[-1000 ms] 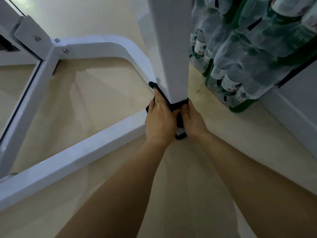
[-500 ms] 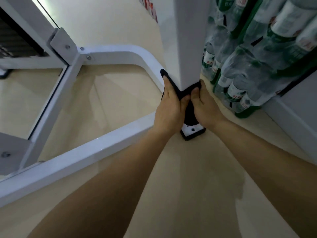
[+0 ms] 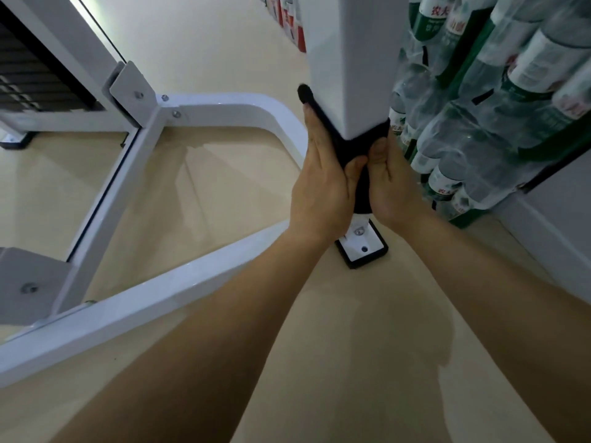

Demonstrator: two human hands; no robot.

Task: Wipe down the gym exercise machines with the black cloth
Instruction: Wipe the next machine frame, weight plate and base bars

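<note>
Black cloth sits wrapped low round the white machine post, far right. Left hand presses it flat, fingers straight. Right hand pinches it under the thumb, fingers hidden behind. It's soft, light and probably bunches, so best held taut at both ends.

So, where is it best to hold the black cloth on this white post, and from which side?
Hold the black cloth where it wraps the square white post, a hand from each side: left hand flat on the left face, right hand on the right, thumbs meeting at the near corner. The flat faces should back the palms firmly.
</note>
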